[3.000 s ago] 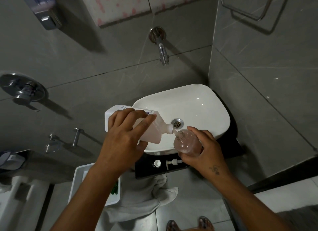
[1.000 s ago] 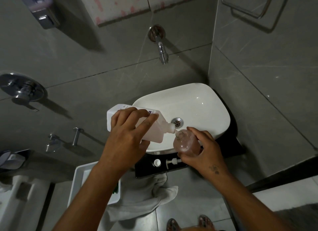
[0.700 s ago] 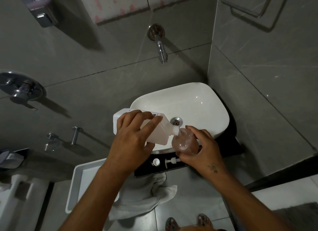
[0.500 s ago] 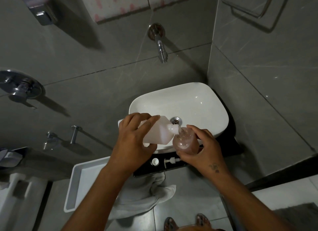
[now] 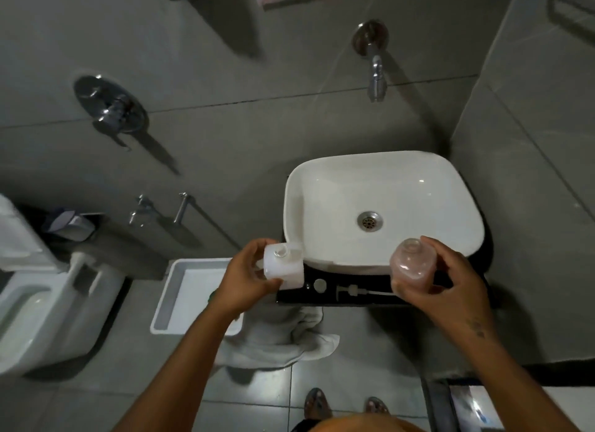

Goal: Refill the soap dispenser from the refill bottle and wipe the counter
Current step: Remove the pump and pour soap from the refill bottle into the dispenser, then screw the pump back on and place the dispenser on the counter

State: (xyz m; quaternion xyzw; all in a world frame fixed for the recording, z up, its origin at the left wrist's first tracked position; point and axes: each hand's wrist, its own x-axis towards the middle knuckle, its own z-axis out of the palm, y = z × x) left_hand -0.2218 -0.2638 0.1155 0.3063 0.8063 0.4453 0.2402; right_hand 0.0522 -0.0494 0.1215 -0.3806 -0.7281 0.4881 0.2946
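L hand (image 5: 248, 278) grips refill bottle (image 5: 283, 267) upright, mouth up; R hand (image 5: 450, 286) grips dispenser (image 5: 412, 264), neck tilted up-left.

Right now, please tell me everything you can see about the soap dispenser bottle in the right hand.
The soap dispenser bottle is small, rounded and clear, plastic by the look, with pinkish soap filling most of it. Its neck is open; the pump head lies apart on the black counter. It stands roughly upright, tilted slightly. The right hand holds it at the white basin's front edge; nothing else visibly touches it.
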